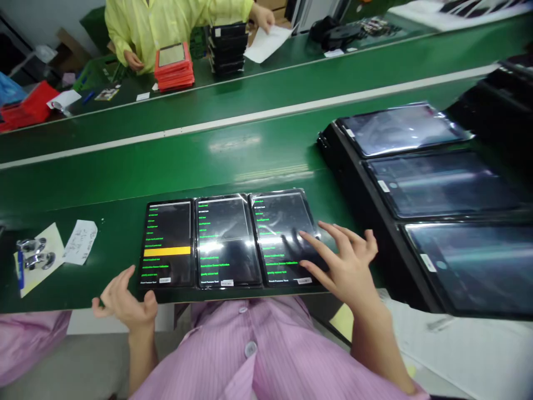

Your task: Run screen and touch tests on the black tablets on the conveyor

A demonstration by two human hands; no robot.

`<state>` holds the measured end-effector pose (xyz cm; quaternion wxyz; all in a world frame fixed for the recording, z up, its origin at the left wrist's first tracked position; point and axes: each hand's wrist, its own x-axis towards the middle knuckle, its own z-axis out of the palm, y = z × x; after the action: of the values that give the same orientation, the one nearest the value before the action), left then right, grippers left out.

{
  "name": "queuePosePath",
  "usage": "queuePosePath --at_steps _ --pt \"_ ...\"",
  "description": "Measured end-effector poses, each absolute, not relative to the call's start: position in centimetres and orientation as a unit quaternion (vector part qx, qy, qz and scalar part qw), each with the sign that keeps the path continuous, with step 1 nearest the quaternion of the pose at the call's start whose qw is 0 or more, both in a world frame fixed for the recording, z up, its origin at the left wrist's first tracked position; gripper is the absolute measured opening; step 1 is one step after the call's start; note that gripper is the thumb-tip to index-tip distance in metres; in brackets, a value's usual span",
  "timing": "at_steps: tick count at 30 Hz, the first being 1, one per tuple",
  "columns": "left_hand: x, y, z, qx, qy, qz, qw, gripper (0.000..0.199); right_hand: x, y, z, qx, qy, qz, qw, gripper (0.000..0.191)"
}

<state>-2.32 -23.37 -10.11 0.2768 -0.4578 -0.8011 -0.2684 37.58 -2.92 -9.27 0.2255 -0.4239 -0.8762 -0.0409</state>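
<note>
Three tablets lie side by side on the green bench in front of me, their dark screens lit with lists of green text. On the left tablet [169, 230] one line is highlighted in yellow. The middle tablet [227, 239] has glare across its screen. Over the lower right part of the right tablet [277, 228] is my right hand [347, 266], fingers spread, the index fingertip at or just above the glass; contact cannot be made out. My left hand [127, 303] hovers at the bench's front edge, beside the left tablet's lower corner, with fingers apart and holding nothing.
At right, a black tray [345, 178] bears several tablets [441, 183]. Paper slips [81, 241] and shiny metal pieces [35, 258] lie at left. Across the bench [266, 144], a person in yellow [154, 28] holds a white sheet [266, 43] near stacked red cases [175, 69].
</note>
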Motion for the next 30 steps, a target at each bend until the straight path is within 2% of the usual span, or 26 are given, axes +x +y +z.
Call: queuePosePath --at_steps 2,6,9,13,19,22,26,30 --pt "-2.0 -23.1 -10.3 -0.479 -0.778 -0.29 0.285 0.062 37.1 -2.8 -9.3 -0.421 -0.884 -0.032 0.199 0.044" --pt "0.5 -21.0 -10.4 -0.59 -0.732 -0.28 0.195 0.034 35.5 -2.7 -9.4 -0.44 -0.887 -0.008 0.142 0.045" --pt "3.2 -19.0 -9.9 -0.638 -0.713 -0.26 0.131 0.027 34.4 -2.8 -9.3 -0.453 -0.882 0.0 0.133 0.045" --pt "5.7 -16.5 -9.3 -0.649 -0.725 -0.227 0.043 0.033 34.0 -2.8 -9.3 -0.439 -0.888 0.008 0.137 0.04" --pt "6.5 -14.9 -8.9 -0.674 -0.719 -0.17 0.013 0.051 36.0 -2.8 -9.4 -0.46 -0.866 -0.019 0.193 0.044" --pt "5.1 -15.3 -8.7 -0.669 -0.725 -0.16 0.017 0.052 37.1 -2.8 -9.5 -0.468 -0.855 -0.037 0.222 0.044" --pt "1.3 -16.8 -8.5 -0.563 -0.8 -0.19 0.081 0.053 37.5 -2.9 -9.7 -0.464 -0.848 -0.039 0.252 0.046" --pt "-2.2 -18.9 -8.1 -0.523 -0.838 -0.148 0.055 0.049 37.0 -2.8 -9.6 -0.457 -0.847 -0.038 0.267 0.051"
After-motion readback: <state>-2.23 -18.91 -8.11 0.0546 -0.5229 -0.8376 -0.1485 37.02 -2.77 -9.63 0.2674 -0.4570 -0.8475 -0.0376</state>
